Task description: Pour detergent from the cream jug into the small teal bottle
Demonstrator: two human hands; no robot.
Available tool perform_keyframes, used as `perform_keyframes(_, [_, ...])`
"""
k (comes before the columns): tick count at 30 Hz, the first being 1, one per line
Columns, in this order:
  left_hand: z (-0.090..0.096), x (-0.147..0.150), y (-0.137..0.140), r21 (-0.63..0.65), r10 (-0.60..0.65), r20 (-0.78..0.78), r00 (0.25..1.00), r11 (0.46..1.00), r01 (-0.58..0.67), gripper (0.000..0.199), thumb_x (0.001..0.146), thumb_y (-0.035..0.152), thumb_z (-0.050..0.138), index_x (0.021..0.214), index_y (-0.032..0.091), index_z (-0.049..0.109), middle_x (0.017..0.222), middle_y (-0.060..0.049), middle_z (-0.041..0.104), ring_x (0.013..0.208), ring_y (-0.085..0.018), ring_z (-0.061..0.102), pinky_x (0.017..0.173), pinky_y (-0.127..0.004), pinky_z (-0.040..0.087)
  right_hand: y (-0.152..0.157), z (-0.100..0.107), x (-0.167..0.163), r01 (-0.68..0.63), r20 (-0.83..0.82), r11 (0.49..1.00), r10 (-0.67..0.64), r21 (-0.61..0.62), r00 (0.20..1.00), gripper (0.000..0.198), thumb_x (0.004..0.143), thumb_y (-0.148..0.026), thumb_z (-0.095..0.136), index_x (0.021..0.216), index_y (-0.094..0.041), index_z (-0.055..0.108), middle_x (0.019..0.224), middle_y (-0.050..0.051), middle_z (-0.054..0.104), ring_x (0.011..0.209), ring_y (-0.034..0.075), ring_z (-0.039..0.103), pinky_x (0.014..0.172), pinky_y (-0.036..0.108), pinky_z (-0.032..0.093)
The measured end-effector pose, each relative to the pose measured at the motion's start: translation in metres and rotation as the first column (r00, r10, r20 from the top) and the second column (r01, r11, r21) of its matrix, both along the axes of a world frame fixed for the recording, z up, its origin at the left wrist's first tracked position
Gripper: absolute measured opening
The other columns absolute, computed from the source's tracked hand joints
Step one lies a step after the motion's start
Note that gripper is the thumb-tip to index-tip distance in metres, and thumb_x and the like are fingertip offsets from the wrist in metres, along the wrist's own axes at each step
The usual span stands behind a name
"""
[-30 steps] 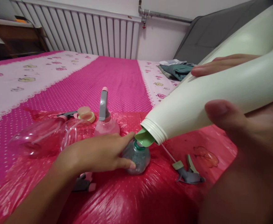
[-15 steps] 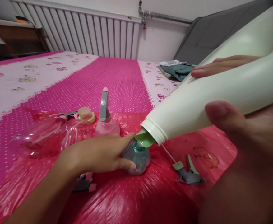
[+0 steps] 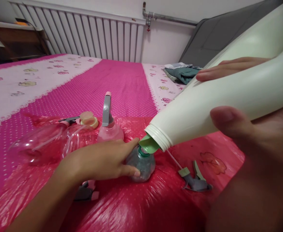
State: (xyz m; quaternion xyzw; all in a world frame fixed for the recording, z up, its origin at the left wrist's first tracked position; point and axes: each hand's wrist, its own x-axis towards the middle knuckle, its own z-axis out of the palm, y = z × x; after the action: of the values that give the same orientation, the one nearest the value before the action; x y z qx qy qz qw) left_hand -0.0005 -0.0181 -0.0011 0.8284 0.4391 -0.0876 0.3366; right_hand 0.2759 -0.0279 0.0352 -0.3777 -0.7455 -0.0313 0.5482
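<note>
My right hand (image 3: 243, 125) is wrapped round a large cream-white detergent jug (image 3: 187, 116), tilted steeply with its mouth down to the left. The jug's green spout (image 3: 149, 144) sits right over the neck of a small clear spray bottle (image 3: 145, 166) with a green collar. My left hand (image 3: 110, 159) grips that bottle's side, thumb and fingers around it, on the red plastic sheet. Whether liquid is flowing, I cannot tell. Right of the bottle lies a grey and green spray trigger head (image 3: 194, 180) with its thin tube.
Behind my left hand stands a pink spray bottle (image 3: 110, 130) with a grey trigger. Clear bottles (image 3: 37, 145) lie on their sides at left, near a yellowish cap (image 3: 88, 119). Another grey-pink trigger head (image 3: 86, 192) is partly under my forearm. Folded clothes (image 3: 183, 72) lie farther back.
Hands, jug and bottle hold nearly the same positions; the whole view has shifted very slightly.
</note>
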Motion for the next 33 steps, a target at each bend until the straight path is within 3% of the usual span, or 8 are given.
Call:
perform_keyframes(15, [0.0001,-0.0007,-0.0008,0.016,0.0,-0.007,1.0,1.0,0.0,0.071,0.089,0.057,0.064,0.148,0.02,0.052,0.122,-0.014,0.076,0.106,-0.037,0.072,0.085,-0.039,0.054,0.0012,-0.001,-0.0039,-0.023,-0.027,0.999,0.023,0.028,0.999,0.052,0.077,-0.055,0.078,0.113,-0.016,0.075,0.119,0.007,0.065,0.117,0.016,0.065,0.114,0.036,0.055])
perform_keyframes(21, [-0.0012,-0.0008,-0.0002,0.009,-0.015,0.013,1.0,1.0,0.015,0.062,0.09,0.056,0.063,0.141,0.022,0.056,0.118,-0.012,0.076,0.103,-0.034,0.073,0.084,-0.038,0.053,0.0005,0.0008,-0.003,-0.038,-0.016,0.998,0.039,0.04,0.999,0.051,0.077,-0.051,0.078,0.113,-0.015,0.074,0.118,0.007,0.066,0.116,0.016,0.066,0.115,0.035,0.055])
perform_keyframes(33, [-0.0002,-0.0003,0.0003,0.018,-0.011,0.014,1.0,1.0,0.01,0.062,0.09,0.057,0.064,0.141,0.022,0.056,0.118,-0.012,0.076,0.102,-0.033,0.073,0.083,-0.036,0.053,-0.0002,0.0006,-0.0023,-0.013,-0.002,1.0,0.013,0.02,1.0,0.052,0.078,-0.054,0.078,0.114,-0.018,0.074,0.12,0.006,0.065,0.119,0.015,0.065,0.118,0.034,0.053])
